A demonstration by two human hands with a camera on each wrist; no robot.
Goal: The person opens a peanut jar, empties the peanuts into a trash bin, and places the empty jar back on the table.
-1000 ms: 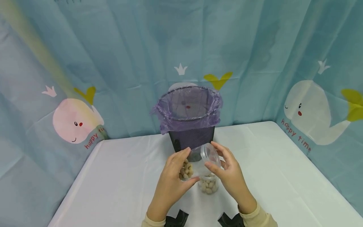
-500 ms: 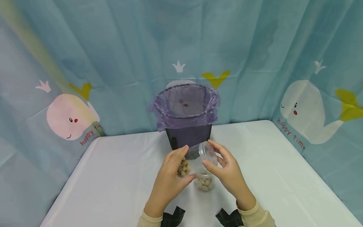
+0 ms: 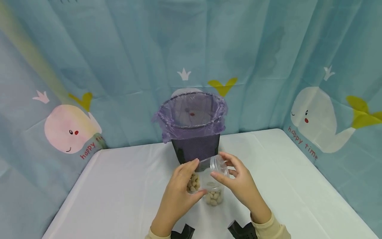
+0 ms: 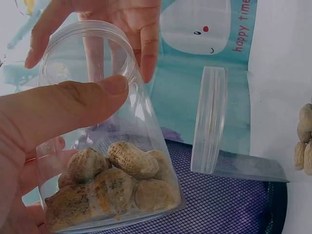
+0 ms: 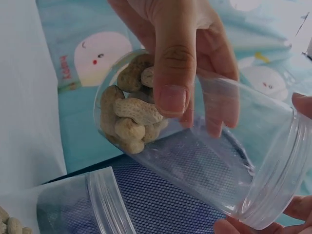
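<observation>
My left hand (image 3: 178,189) grips a clear plastic jar (image 3: 206,177), tilted on its side, with several unshelled peanuts (image 5: 131,114) gathered at its base. The left thumb (image 4: 83,107) lies across the jar's wall in the left wrist view. At the jar's ridged end, my right hand (image 3: 238,177) holds the rim between thumb and fingers. Whether a lid covers that end, I cannot tell. Beneath the hands a second clear jar (image 3: 213,198) stands upright on the table with peanuts in its lower part; its ridged top (image 4: 208,122) appears in the left wrist view.
Behind the hands stands a dark mesh bin (image 3: 197,146) lined with a purple plastic bag (image 3: 191,132). A white-covered table (image 3: 125,199) carries the jars and bin. Blue whale-print curtains (image 3: 134,66) enclose the back and sides. Black wrist mounts (image 3: 243,230) sit near both sleeves.
The head view has shifted slightly, so the scene sits a little further left. Both hands keep the same grip on the tilted jar; the peanuts stay at its base.
</observation>
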